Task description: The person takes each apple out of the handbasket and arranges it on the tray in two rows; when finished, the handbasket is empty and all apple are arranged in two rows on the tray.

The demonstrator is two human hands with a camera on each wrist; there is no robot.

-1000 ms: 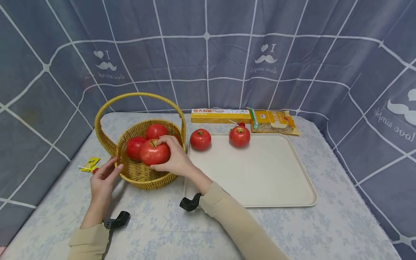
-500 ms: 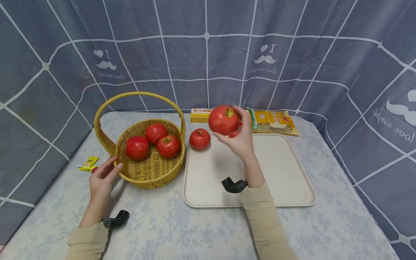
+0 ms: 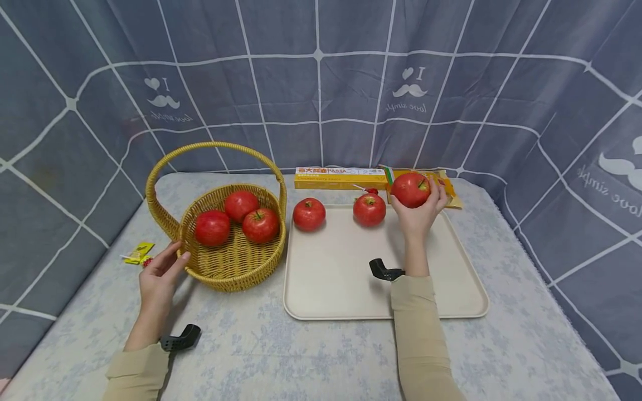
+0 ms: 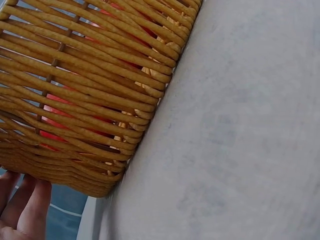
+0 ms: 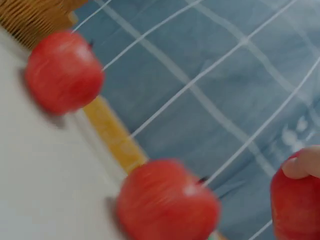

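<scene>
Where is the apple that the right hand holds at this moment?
In the head view, the apple is in the right hand, above the far right part of the tray, right of another apple, before the yellow packet.

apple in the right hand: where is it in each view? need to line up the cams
Head: the held apple is right of centre, over the tray's far right corner, in the right hand.
Left wrist: not in view; only the basket and the left hand.
Right wrist: at the right edge, low, partly cut off.
Shared landmark: the basket, also at the top left of the right wrist view.
</scene>
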